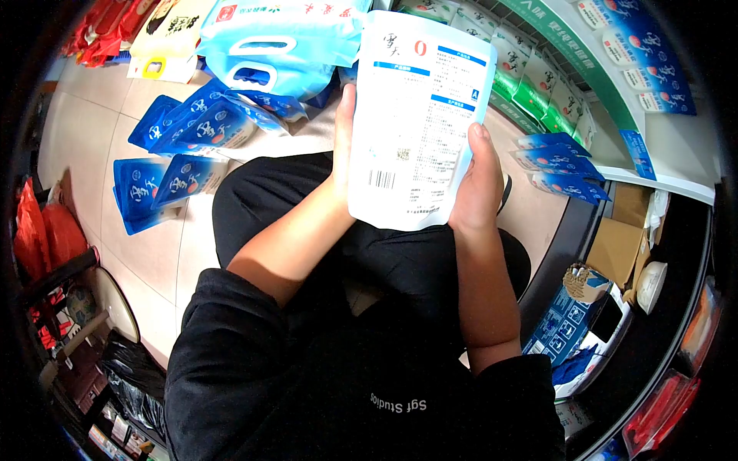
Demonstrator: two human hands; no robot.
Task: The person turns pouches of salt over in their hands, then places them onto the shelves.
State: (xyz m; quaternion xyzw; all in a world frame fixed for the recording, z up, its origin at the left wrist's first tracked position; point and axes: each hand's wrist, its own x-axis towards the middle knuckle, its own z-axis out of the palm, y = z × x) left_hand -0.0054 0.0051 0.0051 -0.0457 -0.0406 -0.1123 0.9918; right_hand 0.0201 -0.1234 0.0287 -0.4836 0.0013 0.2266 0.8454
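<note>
A white printed pouch (415, 131) is held upright over my lap, its text side and barcode facing me. My left hand (345, 150) presses along its left edge, with the fingers mostly hidden behind it. On the right edge, the thumb of my right hand (477, 184) lies against the pouch, its other fingers out of sight behind. Blue pouches (204, 127) lie overlapping on the floor beyond my left knee, and two more blue pouches (142, 192) lie nearer to me. Another small group of blue pouches (561, 165) rests to the right by the shelf.
Large light-blue bags (284, 46) with handle holes and a yellow bag (163, 42) stand ahead. Shelving (615, 84) with green and blue pouches curves along the right. A cardboard box (615, 246) and a white bowl (651, 286) sit low at right; a black plastic bag (131, 376) is at left.
</note>
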